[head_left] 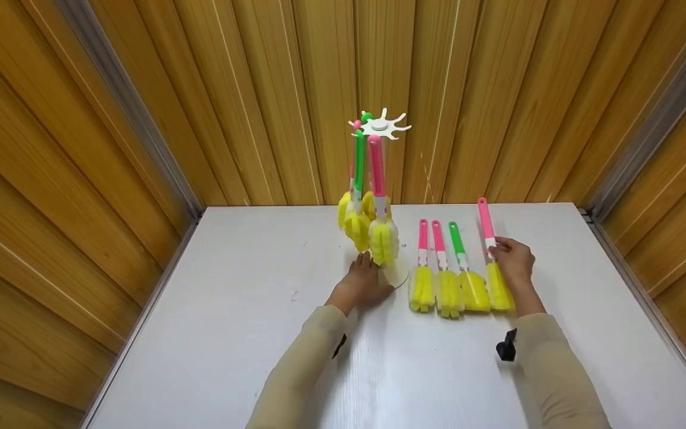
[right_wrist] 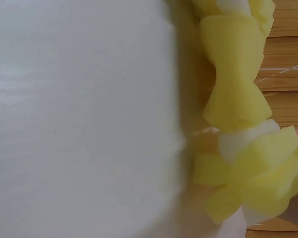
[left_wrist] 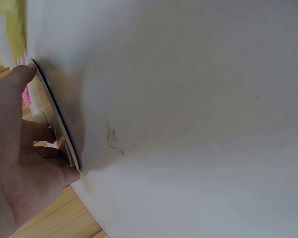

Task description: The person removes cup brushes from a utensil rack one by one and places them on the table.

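Note:
A white rotating-style stand (head_left: 380, 126) with several curved hooks carries several yellow sponge bottle brushes with pink or green handles. My left hand (head_left: 362, 283) grips the rim of the stand's round base (left_wrist: 57, 116), thumb and fingers spread around its edge. Over on the right, my right hand (head_left: 513, 260) pinches the white neck of a pink-handled sponge bottle brush (head_left: 499, 286), the last in a row on the table. Beside it lie a green-handled brush (head_left: 473, 291) and two pink-handled brushes (head_left: 423, 289). The right wrist view shows sponge heads (right_wrist: 238, 74) close up; the fingers are mostly hidden there.
The white table (head_left: 248, 286) is bordered by wood-patterned panels (head_left: 295, 107) at the back and sides. Hanging brush heads (head_left: 383, 243) stick out low at the front of the stand, just above my left hand.

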A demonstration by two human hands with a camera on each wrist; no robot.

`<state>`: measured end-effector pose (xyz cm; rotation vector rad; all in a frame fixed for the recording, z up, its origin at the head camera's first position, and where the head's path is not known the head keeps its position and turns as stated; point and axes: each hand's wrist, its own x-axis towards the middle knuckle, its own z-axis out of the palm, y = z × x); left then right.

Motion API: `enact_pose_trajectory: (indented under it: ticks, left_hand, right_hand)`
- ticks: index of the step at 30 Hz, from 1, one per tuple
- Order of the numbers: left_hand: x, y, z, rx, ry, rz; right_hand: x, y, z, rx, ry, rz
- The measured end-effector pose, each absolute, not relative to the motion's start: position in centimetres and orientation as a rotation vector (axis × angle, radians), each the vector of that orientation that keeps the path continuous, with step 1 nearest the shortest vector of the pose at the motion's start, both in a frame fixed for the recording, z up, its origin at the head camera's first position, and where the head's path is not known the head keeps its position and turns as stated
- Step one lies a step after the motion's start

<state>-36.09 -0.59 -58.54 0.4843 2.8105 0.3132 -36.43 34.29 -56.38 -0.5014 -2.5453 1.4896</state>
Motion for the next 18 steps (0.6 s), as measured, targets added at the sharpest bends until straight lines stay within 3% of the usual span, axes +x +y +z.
enact_pose_trajectory:
  ticks: [18]
  left_hand:
    - [-36.3,-0.6,-58.5,0.461,2.793,0.359]
  right_hand:
    - [-35.4,35.0,-56.0,-0.509,-2.658,1.566]
